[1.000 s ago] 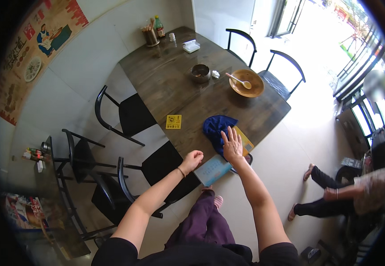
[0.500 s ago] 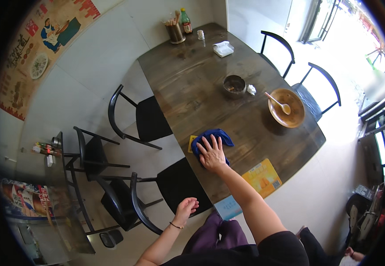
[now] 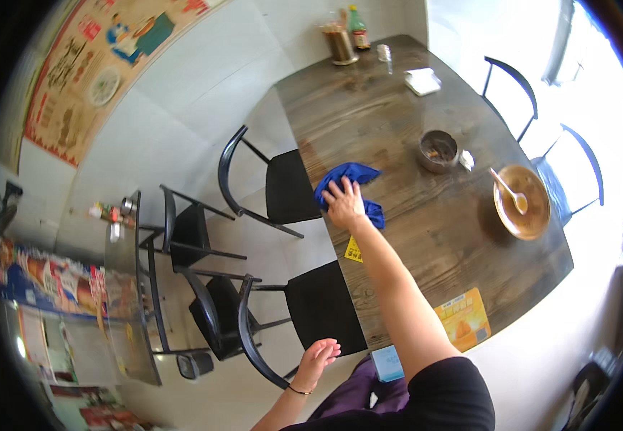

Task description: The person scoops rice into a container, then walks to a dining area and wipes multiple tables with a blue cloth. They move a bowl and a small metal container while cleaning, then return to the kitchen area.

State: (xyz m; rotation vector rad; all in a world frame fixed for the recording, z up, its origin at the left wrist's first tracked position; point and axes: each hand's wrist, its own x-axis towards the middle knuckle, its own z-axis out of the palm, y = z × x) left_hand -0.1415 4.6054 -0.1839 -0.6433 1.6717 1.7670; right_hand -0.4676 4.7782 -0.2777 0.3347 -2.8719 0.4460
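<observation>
My right hand (image 3: 345, 203) lies flat, fingers spread, pressed on a crumpled blue cloth (image 3: 349, 181) near the left edge of a dark wooden table (image 3: 397, 129). A small yellow card (image 3: 354, 250) lies on the table just under my right forearm. My left hand (image 3: 316, 357) hangs open and empty below the table's near corner, beside the curved back of a black chair (image 3: 310, 309).
On the table stand a brown bowl with a spoon (image 3: 520, 202), a small dark bowl (image 3: 438, 150), a white napkin holder (image 3: 422, 80), a chopstick holder and bottle (image 3: 346, 34) and an orange placemat (image 3: 463, 318). Black chairs (image 3: 268, 183) line the sides.
My right hand has slid the blue cloth along the table toward its left edge and farther from me. My left hand has dropped lower. The view has shifted over the table.
</observation>
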